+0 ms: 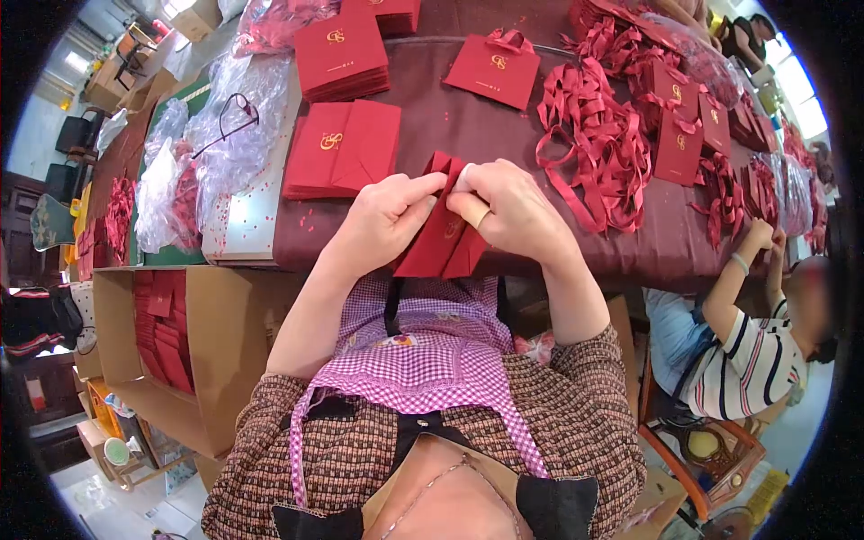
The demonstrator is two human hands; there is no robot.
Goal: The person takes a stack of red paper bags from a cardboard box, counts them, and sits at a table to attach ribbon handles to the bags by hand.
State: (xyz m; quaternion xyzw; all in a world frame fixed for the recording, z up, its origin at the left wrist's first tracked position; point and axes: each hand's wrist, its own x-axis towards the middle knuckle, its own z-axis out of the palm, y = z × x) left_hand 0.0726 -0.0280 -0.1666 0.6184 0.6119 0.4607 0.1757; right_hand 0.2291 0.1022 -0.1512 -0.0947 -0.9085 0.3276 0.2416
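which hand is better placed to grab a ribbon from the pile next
Probably the right hand: the ribbon pile lies just beyond it. The left hand is farther off, across the red bag. Both hands hold the bag, so the right must let go first.

At the centre of the dial, the left hand and right hand hide the parts of the red bag under their fingers, and its gold emblem is too indistinct to read. At twelve o'clock the top edge cuts off a stack of red bags, while the lettering on the stack at eleven is too small to make out. Between three and four, a co-worker's face is blurred.
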